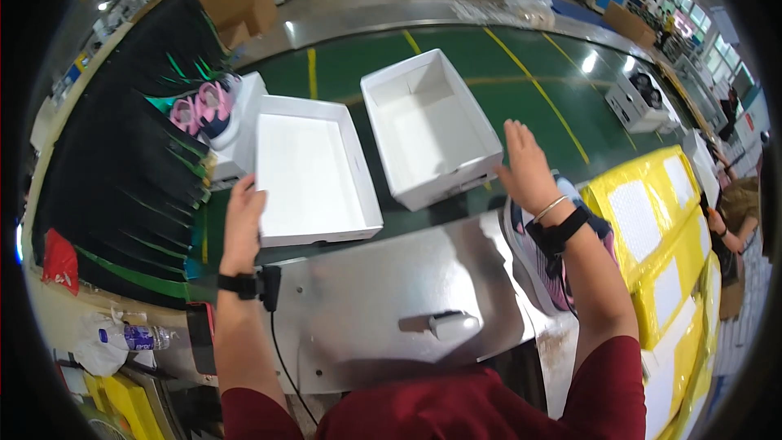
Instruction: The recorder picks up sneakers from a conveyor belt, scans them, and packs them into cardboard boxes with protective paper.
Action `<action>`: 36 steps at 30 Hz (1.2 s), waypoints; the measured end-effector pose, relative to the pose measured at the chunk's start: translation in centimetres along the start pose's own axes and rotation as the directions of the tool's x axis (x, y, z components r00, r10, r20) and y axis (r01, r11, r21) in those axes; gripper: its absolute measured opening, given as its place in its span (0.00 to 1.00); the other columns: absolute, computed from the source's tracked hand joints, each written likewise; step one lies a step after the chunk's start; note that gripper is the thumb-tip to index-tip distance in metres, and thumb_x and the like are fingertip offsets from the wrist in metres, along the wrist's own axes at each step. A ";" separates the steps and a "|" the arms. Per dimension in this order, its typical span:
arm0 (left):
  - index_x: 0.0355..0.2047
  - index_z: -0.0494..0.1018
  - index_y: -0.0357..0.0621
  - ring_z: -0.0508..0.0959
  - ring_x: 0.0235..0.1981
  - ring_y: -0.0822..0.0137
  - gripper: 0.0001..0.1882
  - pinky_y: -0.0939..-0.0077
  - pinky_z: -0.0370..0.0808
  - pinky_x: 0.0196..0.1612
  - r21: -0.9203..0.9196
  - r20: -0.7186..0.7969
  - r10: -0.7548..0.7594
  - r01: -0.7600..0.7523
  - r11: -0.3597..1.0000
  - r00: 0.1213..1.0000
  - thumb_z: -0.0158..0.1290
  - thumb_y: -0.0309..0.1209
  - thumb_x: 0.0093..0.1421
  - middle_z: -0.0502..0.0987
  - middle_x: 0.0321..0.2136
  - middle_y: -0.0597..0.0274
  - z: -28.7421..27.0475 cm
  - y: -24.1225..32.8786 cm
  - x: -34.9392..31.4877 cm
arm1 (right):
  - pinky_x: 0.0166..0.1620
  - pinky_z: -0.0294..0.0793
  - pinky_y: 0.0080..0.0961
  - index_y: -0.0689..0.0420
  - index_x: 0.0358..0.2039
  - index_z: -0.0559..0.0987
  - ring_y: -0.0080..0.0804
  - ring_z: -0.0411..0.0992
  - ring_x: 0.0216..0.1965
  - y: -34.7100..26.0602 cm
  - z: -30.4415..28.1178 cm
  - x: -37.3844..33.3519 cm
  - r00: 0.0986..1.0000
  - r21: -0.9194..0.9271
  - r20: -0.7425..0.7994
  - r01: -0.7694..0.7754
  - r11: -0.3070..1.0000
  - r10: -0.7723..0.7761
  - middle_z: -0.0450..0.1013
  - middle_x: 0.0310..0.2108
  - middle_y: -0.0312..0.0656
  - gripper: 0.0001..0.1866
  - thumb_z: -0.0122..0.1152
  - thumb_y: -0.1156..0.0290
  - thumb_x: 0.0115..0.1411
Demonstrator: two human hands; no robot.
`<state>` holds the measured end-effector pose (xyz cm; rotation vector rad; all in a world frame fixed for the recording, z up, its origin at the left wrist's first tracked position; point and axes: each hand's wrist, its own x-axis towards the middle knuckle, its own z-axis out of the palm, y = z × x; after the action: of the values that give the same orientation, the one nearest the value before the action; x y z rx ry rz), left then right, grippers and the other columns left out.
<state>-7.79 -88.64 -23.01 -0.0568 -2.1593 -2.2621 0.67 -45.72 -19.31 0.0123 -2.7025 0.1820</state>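
Two white open cardboard boxes lie on a green conveyor belt (521, 90). My left hand (242, 216) grips the near left corner of the shallow box lid (314, 167). The deeper box (428, 126) sits to its right, tilted. My right hand (525, 167) is flat with fingers together, held just beside that deeper box's right wall; whether it touches is unclear. A pink and navy shoe (538, 257) lies under my right forearm on the metal plate.
A shiny metal work plate (383, 293) with a small white handle lies in front of me. Stacked black flat sheets (122, 171) fill the left. Pink shoes (204, 110) rest on a white box. Yellow wrapped bundles (660, 228) sit right; another box with shoes (639, 98) is farther along.
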 end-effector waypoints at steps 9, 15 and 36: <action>0.53 0.60 0.35 0.71 0.43 0.69 0.23 0.75 0.69 0.47 -0.158 -0.028 -0.184 0.178 0.971 0.982 0.43 0.24 0.55 0.69 0.46 0.59 -2.8 -3.5 -11.7 | 0.49 0.64 0.34 0.62 0.49 0.66 0.47 0.65 0.46 -12.2 -6.5 -13.2 0.850 0.448 0.396 0.151 0.881 -0.347 0.66 0.43 0.52 0.27 0.61 0.65 0.50; 0.54 0.60 0.35 0.69 0.46 0.66 0.22 0.74 0.66 0.49 0.247 0.096 -0.127 0.100 0.964 0.987 0.44 0.28 0.59 0.69 0.45 0.54 -0.9 -7.9 -17.5 | 0.39 0.67 0.37 0.63 0.46 0.65 0.48 0.66 0.37 -12.2 -6.9 -13.4 0.913 0.351 0.260 0.215 0.911 -0.315 0.66 0.34 0.50 0.25 0.60 0.77 0.46; 0.54 0.61 0.36 0.69 0.39 0.64 0.24 0.74 0.70 0.41 0.314 0.176 -0.270 0.206 0.927 0.947 0.48 0.36 0.61 0.66 0.43 0.51 0.5 -5.7 -18.0 | 0.41 0.68 0.31 0.63 0.43 0.67 0.42 0.65 0.37 -24.1 3.5 -12.5 0.712 0.406 0.367 0.456 0.792 -0.599 0.65 0.35 0.47 0.21 0.59 0.74 0.47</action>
<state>10.03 -88.11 -29.31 -0.0385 -2.7333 -2.1046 11.47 -70.32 -24.65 1.0621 -2.9789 0.4392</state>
